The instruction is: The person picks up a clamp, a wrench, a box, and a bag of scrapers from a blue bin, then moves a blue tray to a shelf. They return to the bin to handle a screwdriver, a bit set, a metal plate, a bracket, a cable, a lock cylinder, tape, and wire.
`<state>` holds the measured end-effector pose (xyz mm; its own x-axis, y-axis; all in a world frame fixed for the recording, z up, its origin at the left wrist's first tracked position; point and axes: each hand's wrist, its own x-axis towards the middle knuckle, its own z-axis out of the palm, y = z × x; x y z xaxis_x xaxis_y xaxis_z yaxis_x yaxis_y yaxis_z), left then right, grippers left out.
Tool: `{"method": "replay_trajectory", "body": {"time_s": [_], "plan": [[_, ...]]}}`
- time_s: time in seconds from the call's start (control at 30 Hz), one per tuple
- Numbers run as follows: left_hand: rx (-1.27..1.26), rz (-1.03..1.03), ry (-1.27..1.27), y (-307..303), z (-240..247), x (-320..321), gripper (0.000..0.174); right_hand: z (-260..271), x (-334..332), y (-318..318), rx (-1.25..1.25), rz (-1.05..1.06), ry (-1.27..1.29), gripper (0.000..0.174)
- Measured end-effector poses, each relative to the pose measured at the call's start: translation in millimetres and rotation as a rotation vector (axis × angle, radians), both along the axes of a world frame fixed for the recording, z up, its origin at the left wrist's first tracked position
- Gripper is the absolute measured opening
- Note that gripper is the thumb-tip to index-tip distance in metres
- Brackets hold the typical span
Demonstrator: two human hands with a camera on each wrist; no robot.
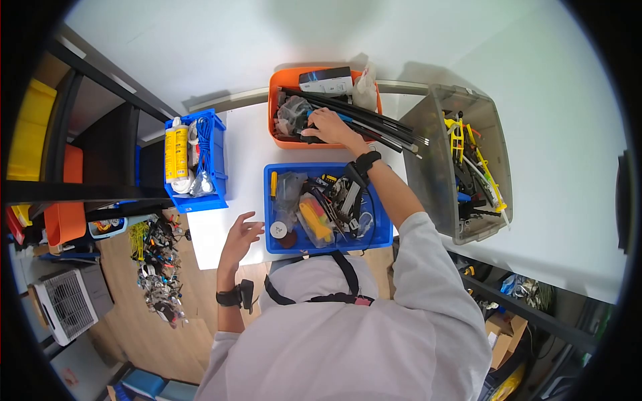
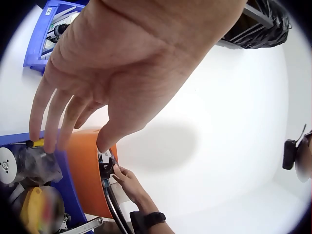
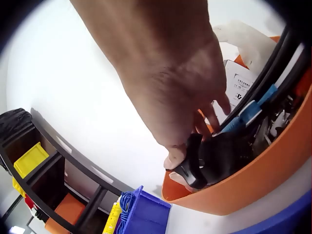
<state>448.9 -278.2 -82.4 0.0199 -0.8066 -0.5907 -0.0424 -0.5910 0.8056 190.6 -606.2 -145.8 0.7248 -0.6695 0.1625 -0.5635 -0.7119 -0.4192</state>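
Note:
My right hand (image 1: 329,127) is inside the orange bin (image 3: 234,199), at its left part. Its thumb and fingers close around a black thing with a curved, handle-like end (image 3: 196,163); I cannot tell its kind. Beside that hand lie a blue-ended tool (image 3: 249,113), a clear plastic bag (image 1: 292,115) and long black rods (image 1: 374,119). Held above the table, the left hand (image 1: 239,242) has loosely extended fingers and nothing in them. It is near the left edge of the blue tray (image 1: 269,207), close to a white round spool (image 1: 277,230).
Inside the blue tray are a yellow-handled tool (image 1: 315,222), bags and metal tools. A blue bin (image 1: 219,160) with yellow cartridges (image 1: 176,154) stands left. At right is a grey bin (image 1: 428,160) of yellow and black tools. A white wall (image 1: 221,47) rises behind the orange bin.

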Motion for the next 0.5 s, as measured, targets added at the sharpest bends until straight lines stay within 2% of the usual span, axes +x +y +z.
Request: {"method": "replay_trajectory", "body": {"time_s": [0.07,0.1,0.17,0.23,0.3,0.37,0.43,0.47,0.5], "plan": [[0.005,0.011,0.007,0.4,-1.0,2.1,0.061,0.9,3.8,-5.7,0.284,0.005,0.066,0.055],[0.001,0.023,0.009,1.2,-0.7,2.5,0.062,5.9,5.6,-5.9,0.286,0.007,0.064,0.055],[-0.004,0.039,0.013,2.4,-0.5,2.8,0.062,17.9,5.4,-9.4,0.385,-0.149,0.02,0.061],[0.008,0.047,0.006,2.2,-0.8,3.9,0.061,39.9,7.0,-10.8,0.352,-0.211,0.016,0.064],[0.005,0.054,0.013,1.9,-2.6,5.6,0.061,53.9,5.6,-14.9,0.635,-0.407,0.123,0.065],[0.003,0.057,0.019,2.1,-4.1,6.0,0.061,55.7,16.3,-16.6,0.653,-0.465,0.148,0.06],[0.017,0.064,0.027,-0.1,-3.9,6.2,0.061,65.8,32.2,-11.1,0.584,-0.545,0.282,0.054],[0.015,0.056,0.022,-1.8,-2.7,6.4,0.061,55.2,39.6,-11.2,0.584,-0.551,0.274,0.054],[0.016,0.06,0.021,-2.1,-1.6,5.9,0.061,34.0,46.3,-10.9,0.338,-0.54,0.296,0.053]]}}
